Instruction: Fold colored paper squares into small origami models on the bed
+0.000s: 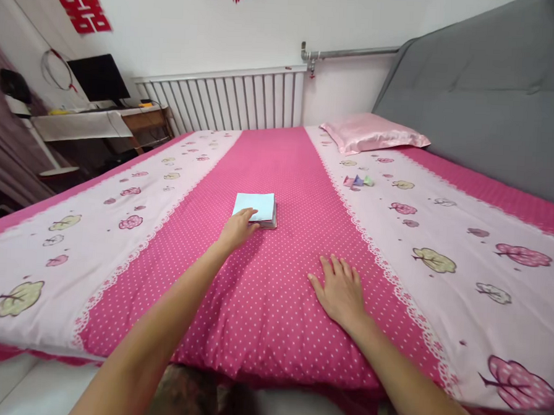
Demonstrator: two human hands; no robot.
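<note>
Blue paper (261,202) touches left fingers (246,212), loosely parted.

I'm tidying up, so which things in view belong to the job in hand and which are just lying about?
In the job:
left hand
stack with a light blue top, touched by that hand

Apparently lying about:
pink pillow
monitor
small coloured pieces, though they might belong to the job

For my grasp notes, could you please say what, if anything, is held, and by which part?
The left hand touches the blue-topped stack at its near edge; whether it grips cannot be told. The right hand, on the bedspread, holds nothing.
</note>
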